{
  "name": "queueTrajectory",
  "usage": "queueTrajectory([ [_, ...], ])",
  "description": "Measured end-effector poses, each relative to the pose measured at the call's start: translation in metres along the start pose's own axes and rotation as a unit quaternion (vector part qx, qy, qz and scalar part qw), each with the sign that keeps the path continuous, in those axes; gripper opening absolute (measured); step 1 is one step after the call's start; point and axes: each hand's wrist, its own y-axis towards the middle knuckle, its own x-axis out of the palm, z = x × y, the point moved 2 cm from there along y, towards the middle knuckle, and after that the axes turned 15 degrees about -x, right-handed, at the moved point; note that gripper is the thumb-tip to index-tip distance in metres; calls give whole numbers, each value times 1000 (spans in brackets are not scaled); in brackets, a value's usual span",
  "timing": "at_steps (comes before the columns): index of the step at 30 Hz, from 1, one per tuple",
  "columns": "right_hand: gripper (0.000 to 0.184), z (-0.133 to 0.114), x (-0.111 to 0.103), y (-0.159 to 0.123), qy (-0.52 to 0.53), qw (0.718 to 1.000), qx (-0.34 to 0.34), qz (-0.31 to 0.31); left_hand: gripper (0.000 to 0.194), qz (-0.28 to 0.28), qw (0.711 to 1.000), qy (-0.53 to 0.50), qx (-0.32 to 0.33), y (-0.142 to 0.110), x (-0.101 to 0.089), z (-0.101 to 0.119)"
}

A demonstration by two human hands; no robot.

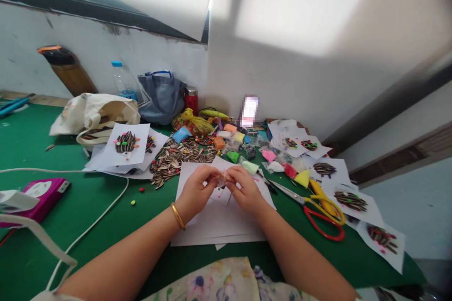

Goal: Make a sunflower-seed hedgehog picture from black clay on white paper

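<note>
Clear crinkled plastic wrapping, small and pinkish in places (221, 179), is pinched between the left hand (199, 189) and the right hand (246, 189) — thumb and fingers of each closed on it, above the middle of some white paper sheets (212, 233). What the wrapping contains is too small to tell. A smooth gold-coloured bangle (178, 216) circles the left wrist.

Just beyond the sheets, to the left, spreads a heap of striped brown-and-white seeds (169, 162) dotted with coloured bits. To the right of the heap lie small packets in many colours, among them a bright pink packet (269, 155) and a yellow packet (302, 178). Metal scissors with red and yellow handles (295, 196) rest right of the sheets — near white cards bearing seed designs (372, 214), on the green tabletop (148, 225).
</note>
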Motion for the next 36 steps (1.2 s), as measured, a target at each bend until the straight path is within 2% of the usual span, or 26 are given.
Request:
queueTrajectory([
  [4, 19, 2, 0, 0, -12, 1000, -1, -1, 23, -5, 997, 67, 31, 0, -4, 6],
  [10, 18, -1, 0, 3, -34, 998, -10, -45, 18, -6, 988, 143, 63, 1, -8, 5],
  [18, 20, -7, 2, 3, -40, 998, -2, -52, 15, 9, 979, 177, 103, 2, -7, 5],
  [26, 19, -1, 2, 2, -38, 998, -6, -44, 24, 46, 954, 282, 90, 0, -9, 8],
  [31, 18, -3, 4, 2, -53, 998, -11, -41, 22, 26, 951, 301, 57, 0, -8, 9],
  [36, 17, -5, 5, 3, -64, 997, -4, -47, 21, -1, 956, 288, 60, 2, -5, 5],
])
